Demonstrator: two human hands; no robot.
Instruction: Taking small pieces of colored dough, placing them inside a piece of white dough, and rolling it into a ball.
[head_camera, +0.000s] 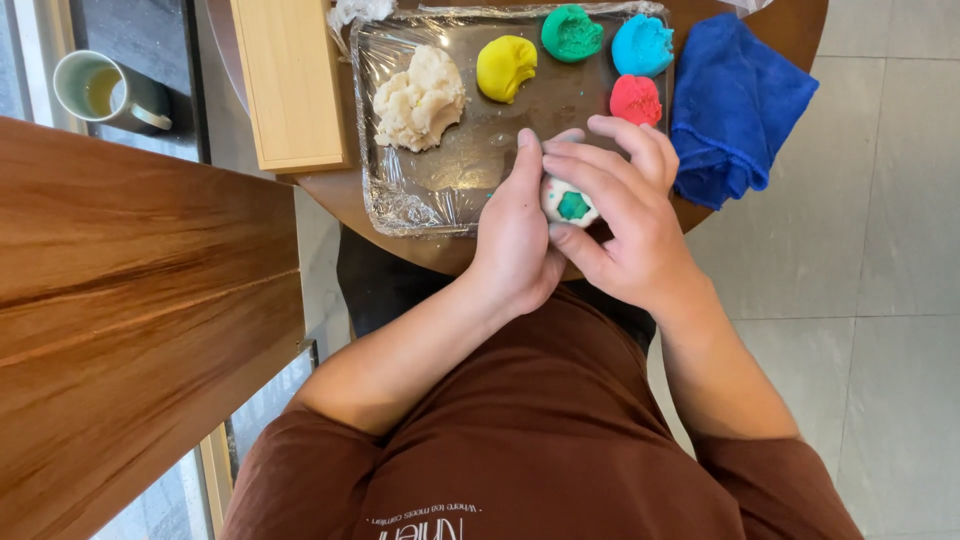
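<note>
Both my hands cup a small white dough ball (567, 203) with a green patch pressed into it. My left hand (515, 230) wraps it from the left, and my right hand (625, 215) closes over it from the right with fingers curled on top. They hover over the near edge of a metal tray (400, 200) lined with plastic wrap. On the tray lie a big white dough lump (420, 98), a yellow lump (505, 66), a green lump (572, 32), a light blue lump (642, 44) and a red lump (636, 99).
A blue cloth (735, 105) lies right of the tray on the round wooden table (335, 190). A pale wooden board (290, 80) sits left of the tray. A mug (100, 90) stands at far left, and a wooden counter (130, 310) fills the left side.
</note>
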